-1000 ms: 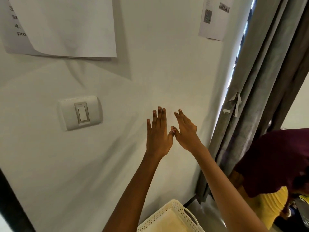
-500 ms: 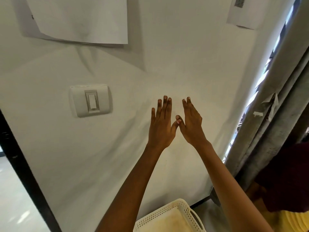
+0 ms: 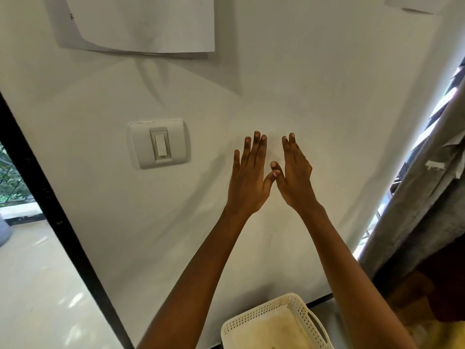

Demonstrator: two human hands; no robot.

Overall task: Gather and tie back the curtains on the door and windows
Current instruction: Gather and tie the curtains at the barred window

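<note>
My left hand (image 3: 249, 177) and my right hand (image 3: 294, 175) are stretched out side by side in front of a white wall, fingers straight, thumbs touching, holding nothing. A grey curtain (image 3: 425, 205) hangs bunched at the right edge beside a louvred window (image 3: 450, 96), well right of both hands. A strip of pale fabric or tape (image 3: 442, 159) sticks out from the curtain's folds.
A white light switch (image 3: 159, 143) sits on the wall left of my hands. Paper sheets (image 3: 141, 23) hang above. A black door frame (image 3: 57, 217) runs down the left with a bright floor beyond. A perforated cream basket (image 3: 274, 323) stands below. A person in maroon (image 3: 448, 285) is at the lower right.
The view has swung left: the curtain has slid toward the right edge and the door frame has come into view. Both hands stay open and together.
</note>
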